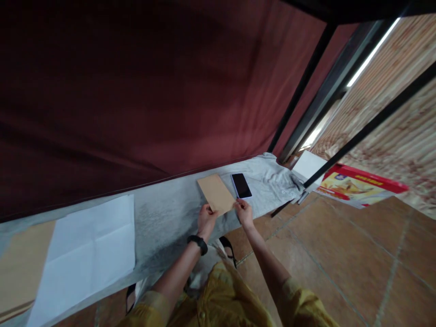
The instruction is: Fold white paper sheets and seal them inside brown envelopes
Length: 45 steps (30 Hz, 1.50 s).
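Note:
A brown paper envelope [215, 192] lies on the grey cloth-covered table [163, 218]. My left hand [206, 217] pinches its near left corner, fingers closed on the edge. My right hand [244, 211] grips its near right corner the same way. A black wristband sits on my left wrist. Just right of the envelope, a black smartphone [241, 185] lies flat on the cloth, close to my right hand.
A large unfolded white sheet [88, 247] lies on the table at left, over brown cardboard [20, 268]. A dark red curtain [143, 91] hangs behind. A red and yellow box [357, 185] and white paper [308, 165] sit at right, above the tiled floor [340, 254].

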Tool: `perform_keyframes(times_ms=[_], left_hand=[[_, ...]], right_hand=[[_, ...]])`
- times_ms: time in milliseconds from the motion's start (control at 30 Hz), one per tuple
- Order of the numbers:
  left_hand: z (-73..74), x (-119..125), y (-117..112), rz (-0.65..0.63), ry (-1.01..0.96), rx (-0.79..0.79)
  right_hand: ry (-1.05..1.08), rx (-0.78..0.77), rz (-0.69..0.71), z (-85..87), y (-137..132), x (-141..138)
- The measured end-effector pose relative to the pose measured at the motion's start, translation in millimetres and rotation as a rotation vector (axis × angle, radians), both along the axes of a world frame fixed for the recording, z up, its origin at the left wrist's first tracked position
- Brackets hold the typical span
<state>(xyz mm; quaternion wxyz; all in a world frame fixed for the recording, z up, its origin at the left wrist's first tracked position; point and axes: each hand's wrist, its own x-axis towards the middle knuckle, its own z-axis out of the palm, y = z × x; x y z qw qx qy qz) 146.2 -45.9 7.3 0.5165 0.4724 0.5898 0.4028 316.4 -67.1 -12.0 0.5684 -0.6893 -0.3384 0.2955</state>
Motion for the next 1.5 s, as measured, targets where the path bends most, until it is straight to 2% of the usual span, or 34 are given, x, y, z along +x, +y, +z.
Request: perform_keyframes(times_ms=[133, 267, 467, 600, 733, 1067, 1200, 1333, 1433, 1500], left_hand=[[2.0, -5, 0, 0.018, 0.143, 0.007], [2.1, -10, -8, -0.055, 0.381, 0.042], [2.7, -12, -27, -0.248, 0.731, 0.378], [9.5, -11, -31, -0.322, 0.976, 0.381], [15.7, -10, -32, -0.359, 1.100, 0.361], [25.5, -10, -34, -0.388, 1.117, 0.373], [23.0, -11, -37, -0.393, 1.105, 0.358], [14.2, -15, -28, -0.262, 0.901, 0.320], [10.1, -19, -5, -0.110, 0.670, 0.179], [9.8, -20, 15, -0.071, 0.595, 0.090]], right_hand=[[-0.141, -0.018, 0.007, -3.1, -2, -2], [-0.338, -0.047, 0.040, -5.8, -3, -4], [-0.432, -0.058, 0.056, -7.0, -4, -6], [-0.451, -0.054, 0.065, -4.1, -5, -9], [-0.474, -0.059, 0.086, -1.8, -6, -11], [-0.475, -0.022, 0.224, -0.6, -9, -6], [-0.496, -0.037, 0.235, 1.0, -9, -5], [-0.541, -0.070, 0.212, 0.6, -11, -6], [-0.566, -0.086, 0.198, 0.1, -12, -8], [-0.577, -0.085, 0.193, 0.1, -13, -8]])
